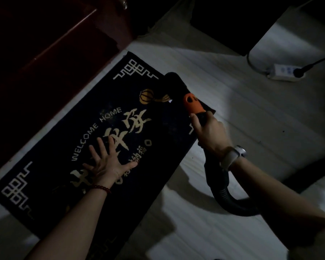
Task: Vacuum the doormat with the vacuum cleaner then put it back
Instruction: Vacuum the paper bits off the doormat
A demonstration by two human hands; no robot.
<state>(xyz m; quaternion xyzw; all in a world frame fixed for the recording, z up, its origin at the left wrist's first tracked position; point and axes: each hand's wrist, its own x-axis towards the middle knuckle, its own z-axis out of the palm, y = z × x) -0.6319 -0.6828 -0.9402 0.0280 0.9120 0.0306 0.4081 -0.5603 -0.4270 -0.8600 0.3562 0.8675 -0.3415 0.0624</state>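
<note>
Doormat (120, 128), dark with pale lettering and knot-pattern corners, lies flat on the light floor (251, 119) beside a dark red door (45, 44), running diagonally across the head view, the only view supplied. Your left hand (105, 162) rests on the mat near its middle, palm down and fingers spread straight, gripping nothing; judged from its position, it pins the mat so that suction and the push of the nozzle do not drag or bunch the fabric. Your right hand (208, 132), a watch (233, 156) on its wrist, is curled around the dark handle of the vacuum cleaner (192, 104), just behind its orange collar. The black nozzle end (174, 81) reaches forward from that collar and lies over the far right edge of the mat, near the lantern motif; whether it presses on the pile cannot be told in this dim light. The ribbed hose (225, 199) loops down from under your right wrist and curves away to the right, slack enough, it seems, to leave the nozzle free to travel. A white power strip (285, 72) with a plug and a dark cable in it lies on the floor well apart from the mat, at upper right; that cable probably feeds the cleaner, though the link is not visible. The step in hand appears to be the vacuuming pass itself, and putting things back is not yet begun. Keep the spread hand clear of the nozzle's path as you work toward the middle.
</note>
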